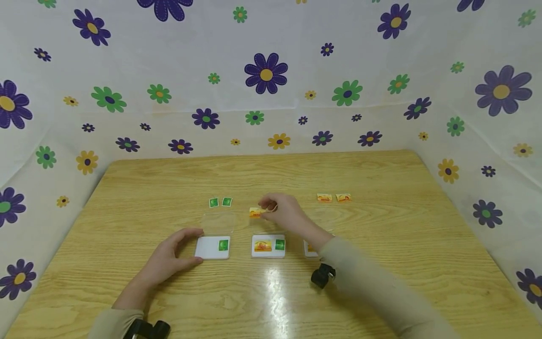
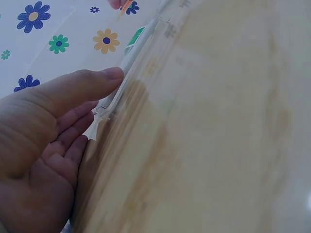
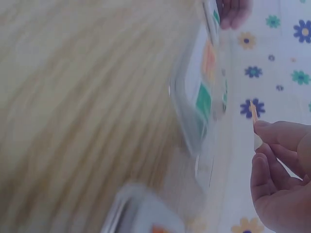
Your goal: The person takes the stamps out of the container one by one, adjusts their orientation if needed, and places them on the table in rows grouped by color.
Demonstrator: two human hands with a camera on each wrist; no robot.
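My left hand (image 1: 171, 254) holds the left end of a flat white case (image 1: 207, 248), thumb at its near edge and fingers at its far edge. A green sticker (image 1: 223, 245) lies at the right on that case's white face, and its clear lid (image 1: 218, 222) is folded back. Between thumb and fingertips my right hand (image 1: 284, 214) pinches a small yellow-orange sticker (image 1: 255, 213), raised above the table in the right wrist view. Below it sits a middle white case (image 1: 268, 254) bearing a yellow-orange sticker (image 1: 263, 246) and a green one (image 1: 280, 245).
A third white case (image 1: 310, 249) is partly hidden by my right forearm. Two green stickers (image 1: 213, 202) lie at the back left, and two yellow-orange stickers (image 1: 324, 197) at the back right. Flowered cloth (image 1: 228, 56) surrounds the wooden table (image 1: 381, 212).
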